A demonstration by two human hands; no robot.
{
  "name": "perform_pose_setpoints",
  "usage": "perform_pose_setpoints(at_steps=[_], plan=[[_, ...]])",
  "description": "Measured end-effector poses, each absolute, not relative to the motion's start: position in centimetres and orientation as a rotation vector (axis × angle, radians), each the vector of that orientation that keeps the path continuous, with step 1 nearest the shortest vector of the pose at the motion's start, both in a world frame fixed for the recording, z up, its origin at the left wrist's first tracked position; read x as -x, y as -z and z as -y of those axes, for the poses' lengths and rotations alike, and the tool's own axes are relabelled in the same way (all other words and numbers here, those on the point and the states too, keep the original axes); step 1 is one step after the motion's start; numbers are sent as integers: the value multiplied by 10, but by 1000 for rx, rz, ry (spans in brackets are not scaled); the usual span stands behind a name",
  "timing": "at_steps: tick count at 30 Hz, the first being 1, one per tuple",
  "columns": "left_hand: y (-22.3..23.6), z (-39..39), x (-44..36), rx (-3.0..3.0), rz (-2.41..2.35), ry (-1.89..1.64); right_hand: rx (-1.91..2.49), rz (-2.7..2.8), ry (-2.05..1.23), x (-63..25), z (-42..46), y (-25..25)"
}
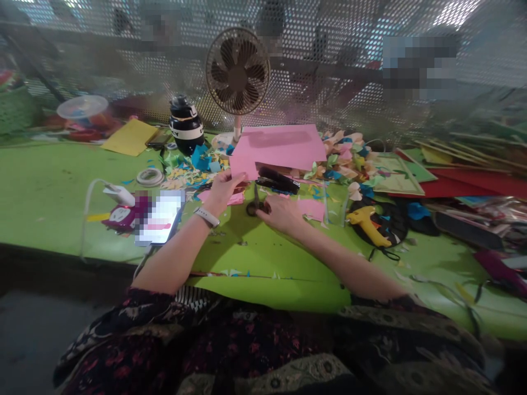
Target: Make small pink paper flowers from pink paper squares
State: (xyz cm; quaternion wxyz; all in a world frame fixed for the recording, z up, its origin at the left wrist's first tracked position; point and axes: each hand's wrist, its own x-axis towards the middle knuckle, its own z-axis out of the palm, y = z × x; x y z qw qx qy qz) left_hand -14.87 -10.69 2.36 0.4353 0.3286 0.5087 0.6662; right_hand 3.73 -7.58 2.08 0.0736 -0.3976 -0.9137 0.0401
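Observation:
My left hand (223, 189), with a pale watch band on its wrist, pinches a small pink paper piece (242, 166). My right hand (282, 213) is closed on dark-handled scissors (254, 204), whose blades point away from me toward the paper's lower edge. Whether the blades touch the paper I cannot tell. A black stapler (278, 180) lies just beyond my right hand. Behind the held piece is a large pink sheet (284, 144). Pink scraps lie by both hands, among them a pink offcut (312, 209) on the right.
A fan (237, 77) and a black bottle (186, 125) stand at the back. A phone (162, 218) and a tape roll (150, 176) lie left. On the right are a yellow glue gun (370, 225), colored paper cuttings (345, 151) and red sheets (461, 182). The table's front edge (272, 291) is close to me.

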Motion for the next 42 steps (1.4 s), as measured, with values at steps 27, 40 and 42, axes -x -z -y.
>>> perform_pose_setpoints(at_steps=[27, 40, 42], plan=[[-22, 110, 141, -786, -1148, -1598, 1236, 2992, -606, -85, 64, -45], [-24, 113, 134, -732, -1159, -1634, 1286, 2359, -1379, -110, 52, -47], [-24, 113, 134, -737, -1162, -1649, 1283, 2255, -1533, -110, 52, -45]])
